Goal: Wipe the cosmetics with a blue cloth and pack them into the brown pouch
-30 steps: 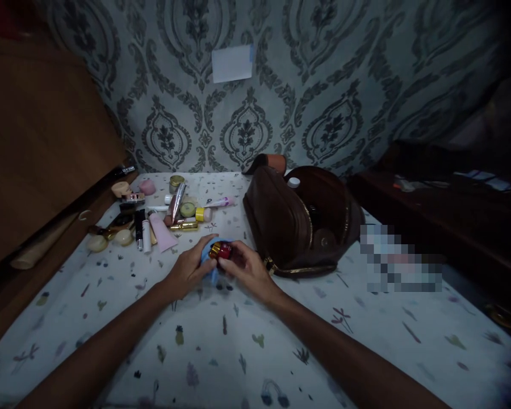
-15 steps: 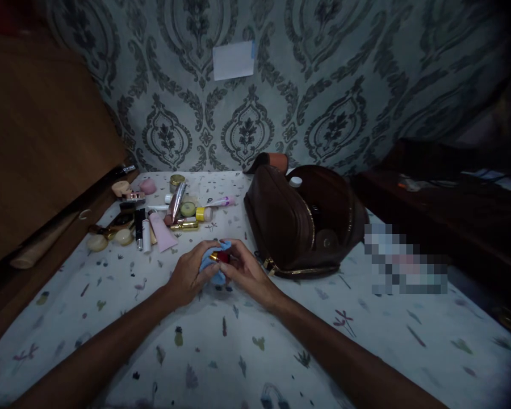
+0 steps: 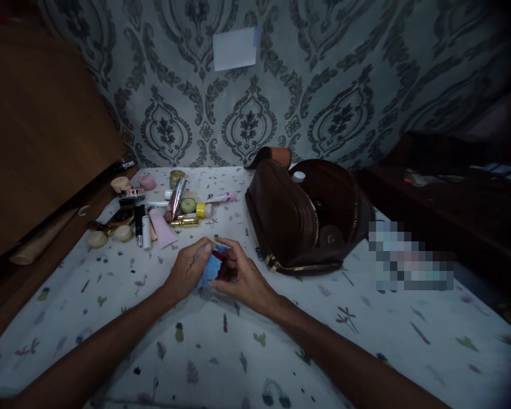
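My left hand (image 3: 188,271) is closed on a blue cloth (image 3: 212,268) held just above the white patterned sheet (image 3: 247,346). My right hand (image 3: 243,276) is closed on a small red item with a gold band (image 3: 222,258), pressed into the cloth so that only a sliver of red shows. Both hands meet in the middle of the sheet, a little left of an open brown leather pouch (image 3: 300,218) with a gold zip.
Several cosmetics (image 3: 166,210) (tubes, small jars, lipsticks) lie scattered at the back left. A wooden board (image 3: 38,142) leans on the left. Dark furniture (image 3: 451,199) stands at the right. A white note (image 3: 234,49) is stuck on the patterned wall.
The red and gold item, plainly visible a second ago, is now mostly wrapped in the blue cloth. Both hands have closed in around it and shifted slightly toward me.
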`<state>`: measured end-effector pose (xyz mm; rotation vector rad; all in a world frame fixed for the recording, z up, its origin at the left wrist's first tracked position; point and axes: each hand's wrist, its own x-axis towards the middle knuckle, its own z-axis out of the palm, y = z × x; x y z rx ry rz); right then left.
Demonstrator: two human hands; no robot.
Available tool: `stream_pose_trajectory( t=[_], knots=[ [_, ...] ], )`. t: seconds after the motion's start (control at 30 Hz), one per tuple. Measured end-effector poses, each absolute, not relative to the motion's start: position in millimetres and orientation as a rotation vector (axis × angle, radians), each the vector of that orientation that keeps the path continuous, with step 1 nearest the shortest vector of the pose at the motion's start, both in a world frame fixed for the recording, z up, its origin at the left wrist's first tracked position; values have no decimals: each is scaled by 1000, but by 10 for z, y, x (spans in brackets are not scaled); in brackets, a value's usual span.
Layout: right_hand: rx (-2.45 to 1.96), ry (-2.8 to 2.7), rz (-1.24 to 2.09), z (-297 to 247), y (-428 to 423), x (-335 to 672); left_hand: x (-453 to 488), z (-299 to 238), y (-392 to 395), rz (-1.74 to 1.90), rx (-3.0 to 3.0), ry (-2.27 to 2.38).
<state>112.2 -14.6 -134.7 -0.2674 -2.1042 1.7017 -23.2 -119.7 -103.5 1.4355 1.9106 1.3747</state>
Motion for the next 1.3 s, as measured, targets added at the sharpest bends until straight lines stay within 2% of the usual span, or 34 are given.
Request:
stream_pose_trajectory(
  t=[0.23,0.53,0.77,1.03,1.17,1.3],
  knots=[
    [-254,-2278,1457,-1277,-164,1145,-213,-1042,-1201,1378,1280,1926],
    [-137,-2326,1165,-1298,-221,1151,-280,-1073,-1133,1569,1005,1875],
    [-390,-2112,1445,-1263,-180,1137,-268,-1062,-1165,1583,1231,1911],
    [-288,-2226,1361,-1301,-189,1136,-224,-1050,-1248,1130,1960,1912],
    [-363,-2165,1425,-1333,-166,1114,-211,-1048,-1258,1186,2006,1998],
    [-460,-1983,1623,-1368,-155,1072,-224,-1055,-1258,1329,1986,2074]
  ],
)
